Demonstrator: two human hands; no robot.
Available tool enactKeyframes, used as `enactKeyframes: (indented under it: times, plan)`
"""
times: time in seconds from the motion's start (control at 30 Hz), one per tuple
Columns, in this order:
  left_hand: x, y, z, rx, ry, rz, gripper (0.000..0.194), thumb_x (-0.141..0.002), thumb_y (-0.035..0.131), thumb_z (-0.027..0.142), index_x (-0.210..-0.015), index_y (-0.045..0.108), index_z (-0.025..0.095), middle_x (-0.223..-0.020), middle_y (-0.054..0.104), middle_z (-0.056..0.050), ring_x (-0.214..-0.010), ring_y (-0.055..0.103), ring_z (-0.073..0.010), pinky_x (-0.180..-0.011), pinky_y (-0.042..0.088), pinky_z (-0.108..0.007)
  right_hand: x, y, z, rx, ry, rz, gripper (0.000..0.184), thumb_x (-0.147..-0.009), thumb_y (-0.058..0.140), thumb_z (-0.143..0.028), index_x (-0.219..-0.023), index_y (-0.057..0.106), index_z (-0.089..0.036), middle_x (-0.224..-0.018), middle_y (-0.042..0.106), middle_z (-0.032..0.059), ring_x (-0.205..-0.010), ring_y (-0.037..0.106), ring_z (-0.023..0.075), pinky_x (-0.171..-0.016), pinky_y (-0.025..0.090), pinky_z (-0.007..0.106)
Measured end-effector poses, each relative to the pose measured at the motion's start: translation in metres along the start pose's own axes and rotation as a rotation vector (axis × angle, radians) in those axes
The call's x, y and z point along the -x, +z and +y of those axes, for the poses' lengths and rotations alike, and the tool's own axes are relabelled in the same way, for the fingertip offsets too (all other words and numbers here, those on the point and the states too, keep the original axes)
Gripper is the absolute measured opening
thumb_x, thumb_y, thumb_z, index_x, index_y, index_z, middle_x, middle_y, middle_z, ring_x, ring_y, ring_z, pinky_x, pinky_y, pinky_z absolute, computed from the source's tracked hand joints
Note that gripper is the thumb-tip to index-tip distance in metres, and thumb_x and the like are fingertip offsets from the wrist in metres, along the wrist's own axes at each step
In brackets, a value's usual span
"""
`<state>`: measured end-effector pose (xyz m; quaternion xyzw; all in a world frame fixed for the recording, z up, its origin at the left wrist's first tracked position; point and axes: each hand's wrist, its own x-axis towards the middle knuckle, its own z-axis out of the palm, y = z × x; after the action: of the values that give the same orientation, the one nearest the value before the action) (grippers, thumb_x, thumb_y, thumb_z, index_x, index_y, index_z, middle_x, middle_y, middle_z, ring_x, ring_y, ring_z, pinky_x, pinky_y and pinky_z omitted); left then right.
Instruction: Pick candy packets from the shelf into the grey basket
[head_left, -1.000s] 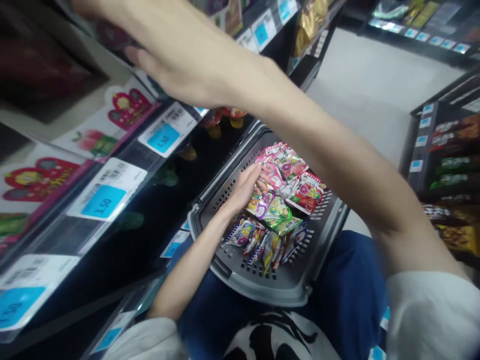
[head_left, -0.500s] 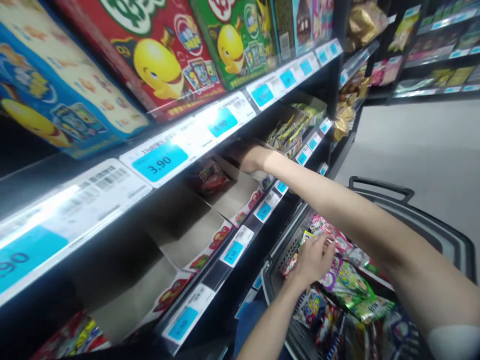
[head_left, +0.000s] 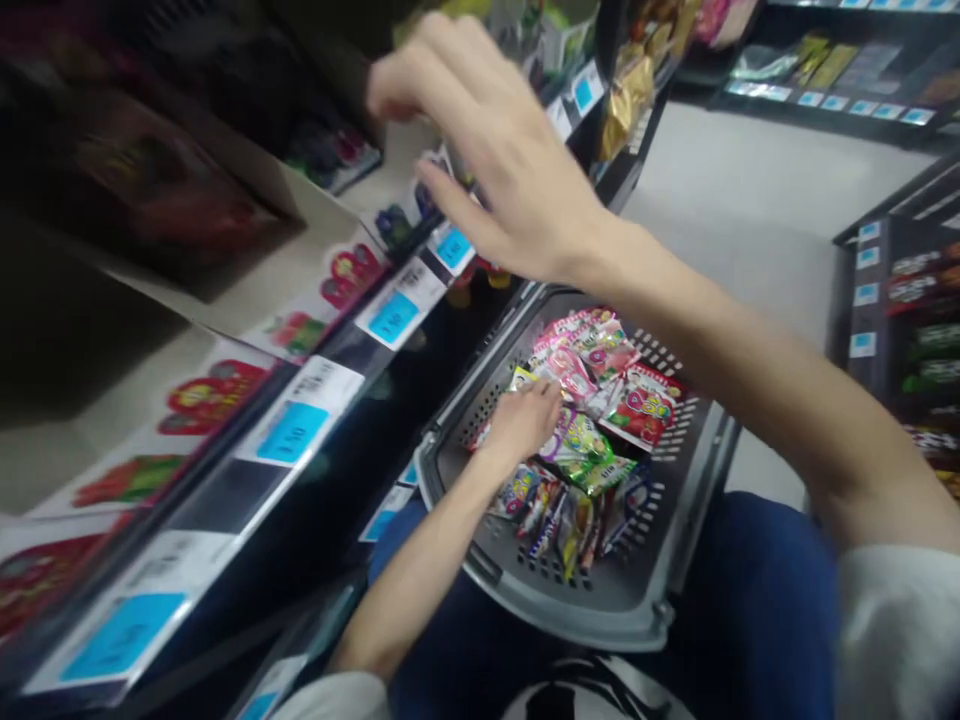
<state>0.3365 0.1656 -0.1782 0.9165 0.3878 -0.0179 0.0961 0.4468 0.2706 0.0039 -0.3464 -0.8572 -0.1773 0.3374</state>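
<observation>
My right hand [head_left: 487, 150] is raised in front of the shelf, above the basket's far side. Its fingers are bent, the thumb stands apart, and nothing shows between them. Down in the grey shopping basket [head_left: 570, 620], my left hand [head_left: 525, 415] rests on candy packets, fingers loosely spread and thumb hidden. Near its fingertips lie pink packets [head_left: 568, 372] and a green packet [head_left: 581, 445]. A red strawberry packet [head_left: 639, 408] sits at the basket's right side. Several packets [head_left: 574, 525] stand on edge in a row at the near end.
Along the left runs a shelf with cardboard display boxes [head_left: 217, 320] and blue-and-white price labels [head_left: 292, 430]. Gold bags [head_left: 628, 100] hang farther along. A rack of snacks [head_left: 926, 320] stands at right, beside the pale floor [head_left: 750, 180]. The basket sits between my knees [head_left: 780, 600].
My right hand reached deep into a shelf box half a second ago and is now back out in front of the shelf. The left hand stays in the basket. My view tilted up, then down again.
</observation>
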Motion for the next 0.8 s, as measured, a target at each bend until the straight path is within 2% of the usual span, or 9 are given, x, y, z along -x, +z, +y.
enactKeyframes:
  times: [0.03,0.07,0.13,0.27,0.4,0.5,0.63,0.73,0.8]
  plan:
    - [-0.001,0.0,0.001,-0.015,0.01,-0.013,0.04,-0.11,0.024,0.033,-0.118,0.059,0.017,-0.113,0.069,-0.009,-0.102,0.07,-0.0234,-0.076,0.052,-0.033,0.024,-0.009,0.001,0.051,-0.022,-0.032,0.036,-0.101,0.036,-0.022,-0.124,0.06,-0.008,-0.124,0.06,0.0154,-0.124,0.054,0.0323,-0.099,0.046,0.048]
    - [-0.001,0.001,0.002,-0.028,0.023,-0.03,0.04,-0.11,0.024,0.033,-0.118,0.059,0.016,-0.112,0.068,-0.009,-0.101,0.071,-0.0239,-0.075,0.052,-0.033,0.048,-0.015,0.003,0.074,-0.07,-0.054,0.036,-0.102,0.031,-0.018,-0.12,0.061,-0.011,-0.12,0.061,0.0138,-0.12,0.055,0.0294,-0.099,0.045,0.047]
    - [-0.002,0.003,0.005,-0.05,0.053,-0.061,0.039,-0.109,0.024,0.032,-0.117,0.059,0.015,-0.109,0.069,-0.01,-0.098,0.071,-0.0246,-0.074,0.052,-0.035,0.099,-0.019,0.01,0.061,-0.035,-0.126,0.032,-0.1,0.03,-0.014,-0.108,0.061,-0.018,-0.108,0.062,0.0085,-0.11,0.056,0.0245,-0.094,0.044,0.044]
    - [-0.003,0.017,0.013,-0.095,0.149,-0.095,0.036,-0.107,0.028,0.027,-0.117,0.06,0.013,-0.11,0.069,-0.012,-0.099,0.071,-0.0261,-0.076,0.053,-0.037,0.192,0.004,0.025,-0.065,-0.032,-0.272,0.021,-0.095,0.037,-0.015,-0.088,0.057,-0.019,-0.091,0.06,0.0067,-0.087,0.053,0.0205,-0.079,0.041,0.038]
    - [0.001,0.035,0.023,-0.095,0.253,-0.175,0.038,-0.107,0.027,0.027,-0.116,0.061,0.013,-0.108,0.069,-0.011,-0.096,0.071,-0.0261,-0.075,0.053,-0.037,0.257,0.021,0.029,-0.181,0.01,-0.485,0.017,-0.089,0.043,-0.013,-0.08,0.055,-0.019,-0.083,0.06,0.0064,-0.08,0.05,0.0189,-0.077,0.039,0.035]
    - [0.007,0.043,0.031,-0.068,0.29,-0.238,0.037,-0.106,0.03,0.03,-0.112,0.063,0.014,-0.102,0.069,-0.009,-0.088,0.071,-0.024,-0.071,0.052,-0.036,0.278,0.019,0.031,-0.226,0.087,-0.639,0.017,-0.084,0.044,-0.008,-0.078,0.057,-0.018,-0.081,0.062,0.0056,-0.077,0.05,0.0172,-0.076,0.038,0.033]
    - [0.009,0.047,0.04,-0.079,0.345,-0.317,0.035,-0.105,0.033,0.029,-0.114,0.064,0.014,-0.102,0.071,-0.009,-0.086,0.07,-0.0213,-0.067,0.048,-0.033,0.277,0.015,0.035,-0.139,0.37,-0.624,0.019,-0.08,0.045,-0.006,-0.083,0.06,-0.017,-0.091,0.067,0.0055,-0.084,0.056,0.0176,-0.068,0.031,0.032]
    - [-0.006,0.049,0.046,-0.131,0.412,-0.347,0.034,-0.103,0.035,0.025,-0.114,0.065,0.014,-0.102,0.071,-0.01,-0.083,0.069,-0.0204,-0.064,0.046,-0.033,0.272,0.016,0.036,-0.104,0.522,-0.708,0.018,-0.077,0.048,-0.006,-0.083,0.06,-0.017,-0.095,0.069,0.0042,-0.084,0.058,0.0179,-0.063,0.024,0.031]
    - [-0.022,0.052,0.05,-0.152,0.459,-0.311,0.032,-0.103,0.036,0.024,-0.113,0.065,0.013,-0.101,0.071,-0.01,-0.083,0.068,-0.0207,-0.065,0.046,-0.034,0.27,0.017,0.037,-0.103,0.612,-0.739,0.017,-0.076,0.05,-0.006,-0.083,0.061,-0.018,-0.098,0.07,0.0037,-0.082,0.059,0.0182,-0.061,0.023,0.031]
